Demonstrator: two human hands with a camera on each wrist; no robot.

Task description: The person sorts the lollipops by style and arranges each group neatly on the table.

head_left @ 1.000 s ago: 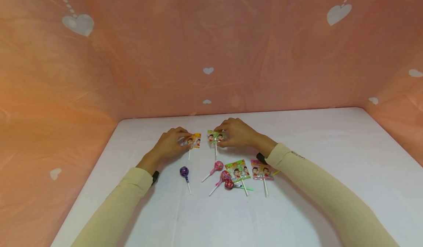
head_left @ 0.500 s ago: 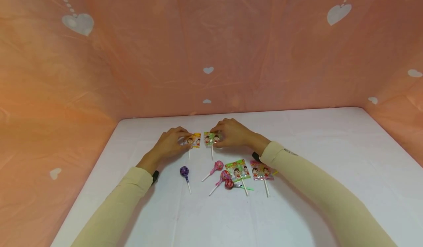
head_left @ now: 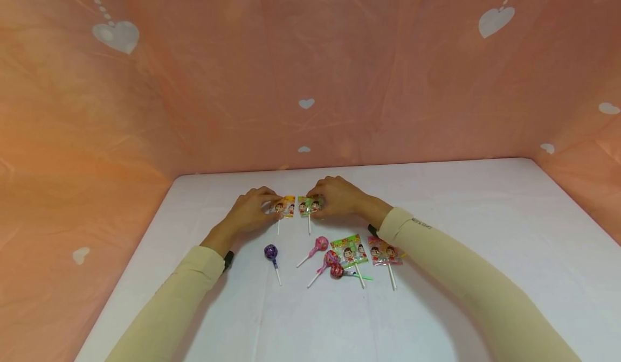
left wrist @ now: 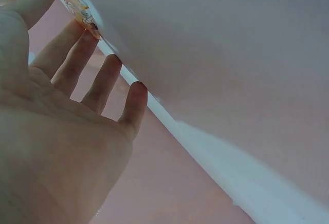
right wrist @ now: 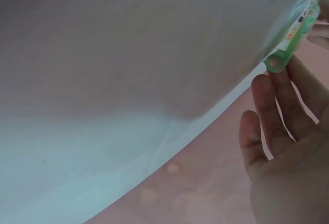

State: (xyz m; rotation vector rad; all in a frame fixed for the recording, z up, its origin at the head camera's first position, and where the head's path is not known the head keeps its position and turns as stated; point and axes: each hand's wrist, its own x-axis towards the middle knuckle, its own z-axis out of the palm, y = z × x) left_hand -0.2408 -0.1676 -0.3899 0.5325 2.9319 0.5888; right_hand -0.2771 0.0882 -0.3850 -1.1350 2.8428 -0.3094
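In the head view my left hand [head_left: 253, 209] pinches the left side of a flat lollipop in an orange wrapper [head_left: 289, 207], its white stick pointing toward me. Just to the right, my right hand [head_left: 339, 197] grips a lollipop in a green wrapper [head_left: 304, 207] by its right side, stick also toward me. The two packets lie side by side with a narrow gap. Up close in the left wrist view, the orange wrapper [left wrist: 85, 16] sits between thumb and fingers. From the right wrist, the green wrapper's edge [right wrist: 277, 60] shows at the fingertips.
Nearer me on the white table [head_left: 218, 319] lie a purple lollipop [head_left: 270, 252], a pink lollipop [head_left: 321, 243], several more round ones, another green packet [head_left: 349, 249] and a pink packet [head_left: 383, 251] partly under the right forearm. An orange curtain [head_left: 310, 71] rises behind.
My right hand has slid the green-wrapped lollipop leftward, closing the gap to the orange one. The left hand and the other lollipops have stayed put.
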